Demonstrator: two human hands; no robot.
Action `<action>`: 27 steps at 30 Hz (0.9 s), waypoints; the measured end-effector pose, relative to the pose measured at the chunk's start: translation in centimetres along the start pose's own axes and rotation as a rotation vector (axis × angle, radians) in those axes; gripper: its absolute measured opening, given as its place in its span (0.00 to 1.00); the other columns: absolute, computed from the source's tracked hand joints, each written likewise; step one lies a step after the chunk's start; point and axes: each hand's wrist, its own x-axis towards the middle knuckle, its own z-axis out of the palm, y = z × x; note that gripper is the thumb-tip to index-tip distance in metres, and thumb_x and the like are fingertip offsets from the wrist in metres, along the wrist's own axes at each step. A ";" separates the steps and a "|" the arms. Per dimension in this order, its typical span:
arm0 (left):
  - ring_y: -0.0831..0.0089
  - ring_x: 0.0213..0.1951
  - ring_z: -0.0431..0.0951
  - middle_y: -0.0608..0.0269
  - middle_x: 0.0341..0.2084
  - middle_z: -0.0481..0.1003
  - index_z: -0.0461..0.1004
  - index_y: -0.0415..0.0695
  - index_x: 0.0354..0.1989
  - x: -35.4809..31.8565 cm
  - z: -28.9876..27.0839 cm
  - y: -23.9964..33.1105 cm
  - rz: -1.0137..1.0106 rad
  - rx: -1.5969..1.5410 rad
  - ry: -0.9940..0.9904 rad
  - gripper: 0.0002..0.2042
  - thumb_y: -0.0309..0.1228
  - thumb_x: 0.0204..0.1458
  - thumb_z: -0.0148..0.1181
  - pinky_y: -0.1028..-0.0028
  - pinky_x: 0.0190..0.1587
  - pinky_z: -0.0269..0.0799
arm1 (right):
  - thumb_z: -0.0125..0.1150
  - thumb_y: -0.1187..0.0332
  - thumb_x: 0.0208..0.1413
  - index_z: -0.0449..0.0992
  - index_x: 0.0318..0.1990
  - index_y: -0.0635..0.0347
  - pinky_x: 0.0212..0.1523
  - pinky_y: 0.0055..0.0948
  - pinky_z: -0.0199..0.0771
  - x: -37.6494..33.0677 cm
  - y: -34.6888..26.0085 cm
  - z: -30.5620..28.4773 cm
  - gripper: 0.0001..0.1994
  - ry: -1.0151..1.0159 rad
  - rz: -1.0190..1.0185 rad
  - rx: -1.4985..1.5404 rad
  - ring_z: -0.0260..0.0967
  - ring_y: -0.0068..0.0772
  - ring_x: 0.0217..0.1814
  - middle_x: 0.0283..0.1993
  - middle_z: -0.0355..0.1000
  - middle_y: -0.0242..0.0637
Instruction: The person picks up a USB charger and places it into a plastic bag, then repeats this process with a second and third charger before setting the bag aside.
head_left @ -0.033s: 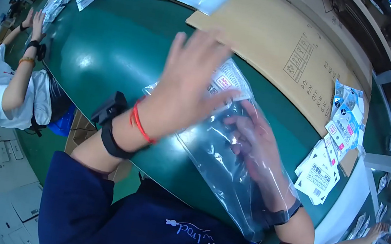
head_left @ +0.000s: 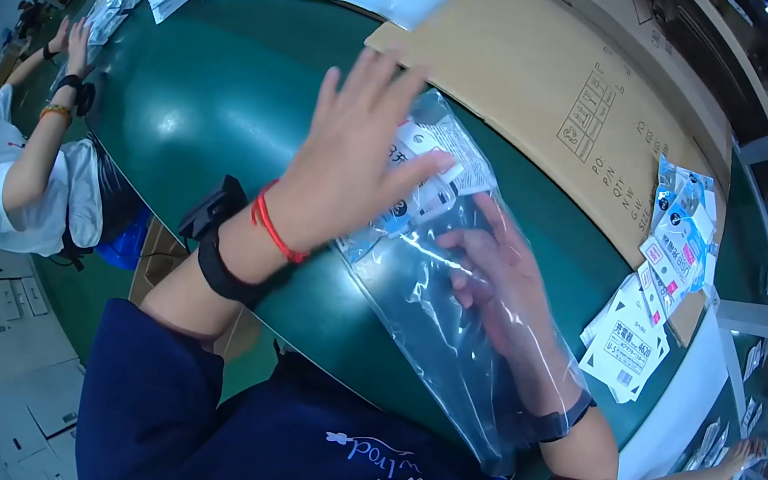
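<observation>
The left hand (head_left: 346, 160) spreads its fingers, unclenched, over white-and-blue printed flat packets (head_left: 430, 197); the right hand (head_left: 508, 284) half-curls, gripping nothing visible, inside the long clear plastic bag (head_left: 440, 333). Over the glossy green tabletop (head_left: 231, 68), it looks light, limp, slippery; pinch its rim.

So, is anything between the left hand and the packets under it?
Yes, the clear bag seems to be: the packets look to be inside it, while the left hand is outside, above them.
</observation>
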 end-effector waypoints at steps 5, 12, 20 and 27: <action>0.43 0.64 0.55 0.36 0.61 0.57 0.57 0.34 0.62 -2.2 2.0 -1.8 -0.023 -0.414 -0.275 0.40 0.42 0.44 0.67 0.56 0.63 0.52 | 0.54 0.67 0.59 0.35 0.70 0.63 0.24 0.21 0.65 0.6 0.0 0.4 0.39 -0.104 -0.032 0.046 0.64 0.23 0.28 0.41 0.71 0.41; 0.58 0.59 0.65 0.43 0.58 0.63 0.57 0.33 0.61 -2.3 1.7 -2.2 -0.330 -0.858 -0.197 0.33 0.39 0.51 0.63 0.66 0.60 0.61 | 0.55 0.63 0.59 0.56 0.62 0.65 0.28 0.20 0.71 1.2 -1.0 -0.5 0.27 0.103 -0.056 -0.062 0.70 0.25 0.30 0.39 0.72 0.43; 0.71 0.55 0.68 0.50 0.56 0.66 0.58 0.35 0.61 -2.2 1.2 -2.2 -0.483 -1.201 -0.244 0.25 0.34 0.59 0.53 0.75 0.55 0.66 | 0.53 0.62 0.61 0.70 0.46 0.69 0.32 0.22 0.76 2.4 -2.3 0.4 0.16 0.016 0.133 -0.314 0.75 0.32 0.33 0.36 0.73 0.44; 0.63 0.61 0.63 0.52 0.60 0.63 0.60 0.39 0.62 -3.2 0.6 0.7 -0.164 -0.675 -0.195 0.24 0.34 0.59 0.52 0.61 0.64 0.52 | 0.53 0.62 0.61 0.72 0.43 0.69 0.35 0.22 0.76 1.9 -1.1 -0.4 0.16 -0.016 0.104 -0.223 0.75 0.31 0.34 0.34 0.74 0.42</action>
